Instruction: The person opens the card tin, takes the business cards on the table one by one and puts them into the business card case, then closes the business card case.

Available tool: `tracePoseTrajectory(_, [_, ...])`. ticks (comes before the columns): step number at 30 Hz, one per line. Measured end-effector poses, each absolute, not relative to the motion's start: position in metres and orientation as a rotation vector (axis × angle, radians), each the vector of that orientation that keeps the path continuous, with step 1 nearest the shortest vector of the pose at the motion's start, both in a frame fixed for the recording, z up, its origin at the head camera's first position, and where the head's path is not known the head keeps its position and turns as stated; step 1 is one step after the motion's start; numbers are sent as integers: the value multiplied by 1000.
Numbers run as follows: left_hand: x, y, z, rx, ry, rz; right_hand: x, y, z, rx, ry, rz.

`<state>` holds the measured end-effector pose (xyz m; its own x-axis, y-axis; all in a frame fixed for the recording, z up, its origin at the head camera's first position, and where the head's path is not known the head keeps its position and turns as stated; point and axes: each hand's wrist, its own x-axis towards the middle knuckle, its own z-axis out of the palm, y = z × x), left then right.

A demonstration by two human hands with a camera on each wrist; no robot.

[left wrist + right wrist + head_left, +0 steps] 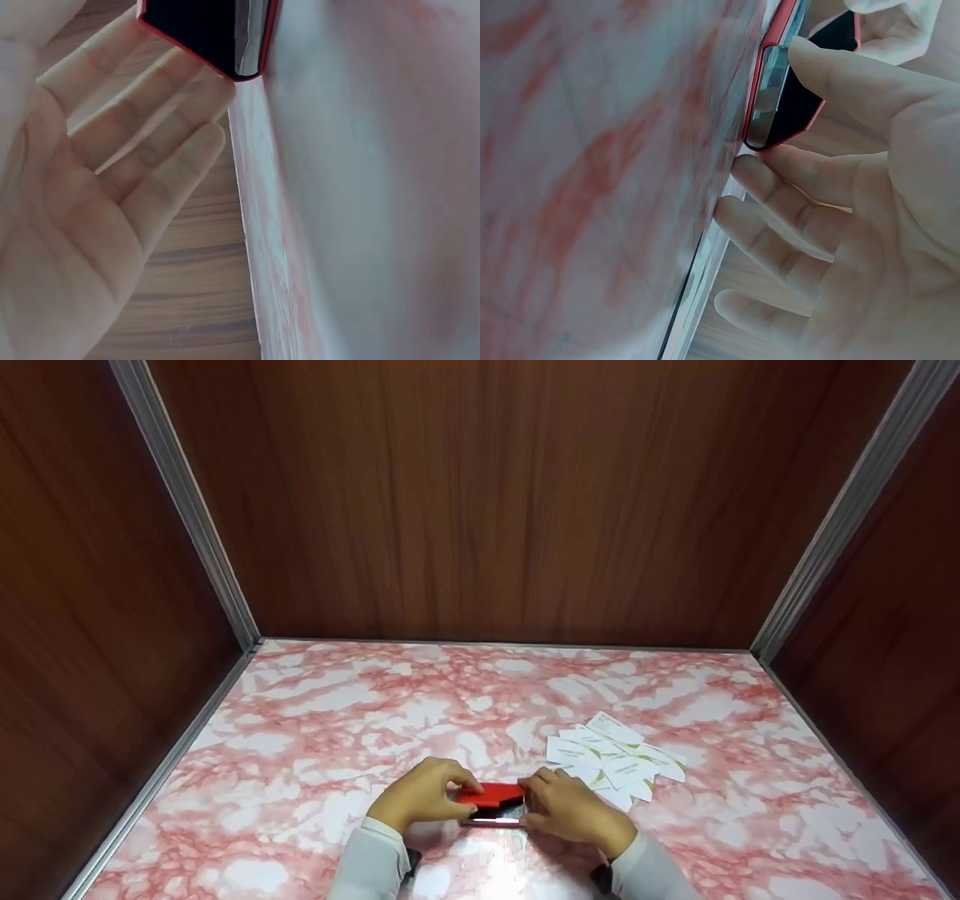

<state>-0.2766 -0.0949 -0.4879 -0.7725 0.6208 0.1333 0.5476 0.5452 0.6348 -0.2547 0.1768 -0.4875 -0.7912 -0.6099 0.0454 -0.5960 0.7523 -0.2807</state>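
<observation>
A red business card case (496,793) with a black lining lies on the table in front of the person, its lid partly raised. My left hand (426,793) pinches the left end of the lid between thumb and fingers. At the opposite end, my right hand (574,808) holds the case, with the thumb at the near side and fingers at the far side. The right wrist view shows the gap under the lid (802,105) and the shiny metal inside. In the left wrist view, the case's end (202,34) sits above the left fingers; the left thumb tip is hidden there.
A loose pile of white cards (604,757) with green marks lies just beyond the right hand. The table (337,712) has a red and white marbled top. Brown wood-grain panels (480,510) with grey metal corner posts enclose it at the back and sides.
</observation>
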Motion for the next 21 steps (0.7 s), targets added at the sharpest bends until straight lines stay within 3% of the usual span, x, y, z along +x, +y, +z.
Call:
tracePoseTrajectory(13, [-281,-95,-486,1289,2911,1108,-255,178,-488,-996,2884,-480])
tracePoseTrajectory(21, [-282,-93,-488,1312,3004,1118,-256,179,-488,-977,2863,-485])
